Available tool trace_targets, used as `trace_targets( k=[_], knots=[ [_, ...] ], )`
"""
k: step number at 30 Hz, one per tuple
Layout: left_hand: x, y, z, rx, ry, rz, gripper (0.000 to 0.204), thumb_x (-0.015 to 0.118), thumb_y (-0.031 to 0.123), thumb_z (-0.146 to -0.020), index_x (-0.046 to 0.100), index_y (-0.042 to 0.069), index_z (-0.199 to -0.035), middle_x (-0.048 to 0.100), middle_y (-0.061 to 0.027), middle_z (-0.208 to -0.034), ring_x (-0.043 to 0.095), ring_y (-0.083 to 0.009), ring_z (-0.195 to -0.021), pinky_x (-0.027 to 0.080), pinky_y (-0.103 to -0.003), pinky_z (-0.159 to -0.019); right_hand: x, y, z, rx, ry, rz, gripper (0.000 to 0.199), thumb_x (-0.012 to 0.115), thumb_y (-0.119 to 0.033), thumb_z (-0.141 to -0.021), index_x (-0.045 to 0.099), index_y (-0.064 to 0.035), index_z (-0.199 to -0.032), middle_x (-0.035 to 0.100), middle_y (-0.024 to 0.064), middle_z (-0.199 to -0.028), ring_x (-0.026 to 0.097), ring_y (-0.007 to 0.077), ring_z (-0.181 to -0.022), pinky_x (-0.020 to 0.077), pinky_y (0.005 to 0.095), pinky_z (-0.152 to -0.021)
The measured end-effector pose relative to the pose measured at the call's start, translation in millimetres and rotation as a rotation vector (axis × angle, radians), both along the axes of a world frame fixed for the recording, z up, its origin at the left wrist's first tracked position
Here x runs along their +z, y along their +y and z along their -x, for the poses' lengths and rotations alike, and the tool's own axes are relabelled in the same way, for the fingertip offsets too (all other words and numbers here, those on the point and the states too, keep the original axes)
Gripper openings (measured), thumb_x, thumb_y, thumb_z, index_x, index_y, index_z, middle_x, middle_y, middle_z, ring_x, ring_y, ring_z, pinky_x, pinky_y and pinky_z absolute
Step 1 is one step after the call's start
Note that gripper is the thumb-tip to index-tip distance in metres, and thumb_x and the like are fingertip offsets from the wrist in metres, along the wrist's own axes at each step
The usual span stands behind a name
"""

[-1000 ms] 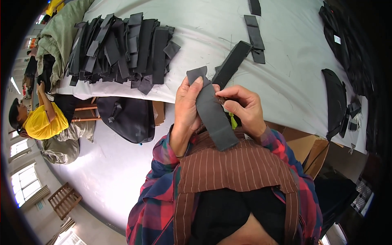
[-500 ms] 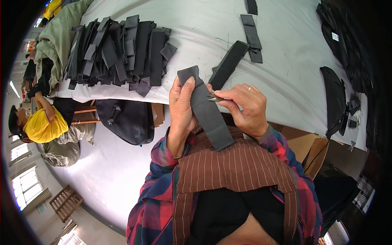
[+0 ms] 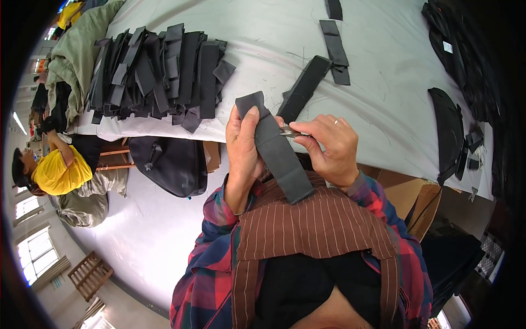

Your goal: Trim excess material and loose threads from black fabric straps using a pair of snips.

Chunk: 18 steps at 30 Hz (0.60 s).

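Fabric strip point(image 3: 281, 159) slants at the counter's point(image 3: 394, 120) near edge, pinched by the left hand point(image 3: 242, 142), apparently to steady it. Right hand point(image 3: 333, 147) fingers close around a small metal tool point(image 3: 288, 131) at its side.

No readable text. Small white label point(image 3: 448, 47), roughly rectangular, on black fabric bundle point(image 3: 466, 71) lying along right edge of white-covered tabletop point(image 3: 383, 126), toward far right corner; any print too small to make out. Small greenish marks point(image 3: 56, 282) on pale wall point(image 3: 46, 296) near bright window point(image 3: 37, 249), beyond tabletop's left edge; too blurred to tell if lettering.
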State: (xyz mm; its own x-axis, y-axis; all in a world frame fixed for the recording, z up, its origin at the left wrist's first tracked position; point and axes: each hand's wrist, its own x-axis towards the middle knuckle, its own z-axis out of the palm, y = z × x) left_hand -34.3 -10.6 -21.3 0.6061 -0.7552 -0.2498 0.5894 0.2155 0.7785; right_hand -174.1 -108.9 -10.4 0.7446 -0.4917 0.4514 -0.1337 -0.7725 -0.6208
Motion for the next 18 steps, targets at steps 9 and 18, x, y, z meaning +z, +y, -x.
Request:
trace_targets(
  k=[9,18],
  knots=[
    [3,0,11,-0.035,0.076,-0.055,0.02,0.048,0.021,-0.093,0.046,0.002,-0.099,0.059,-0.0169,-0.075,0.056,-0.0208,-0.064,0.047,-0.03,-0.059,-18,1,0,-0.046,-0.273,-1.096,0.017,0.058,-0.008,-0.091,0.063,-0.0011,-0.106,0.064,0.0003,-0.085,0.054,0.0066,-0.079,0.0431,0.0211,-0.071],
    [7,0,8,-0.062,-0.028,-0.091,0.028,0.046,0.027,-0.091,0.05,0.0,-0.091,0.055,-0.0125,-0.076,0.053,-0.017,-0.07,0.044,-0.027,-0.063,0,-13,4,0.114,-0.019,-0.33,0.014,0.069,-0.01,-0.075,0.068,-0.0095,-0.09,0.065,0.0047,-0.077,0.059,0.0216,-0.064,0.0444,0.0306,-0.058]
  ],
)
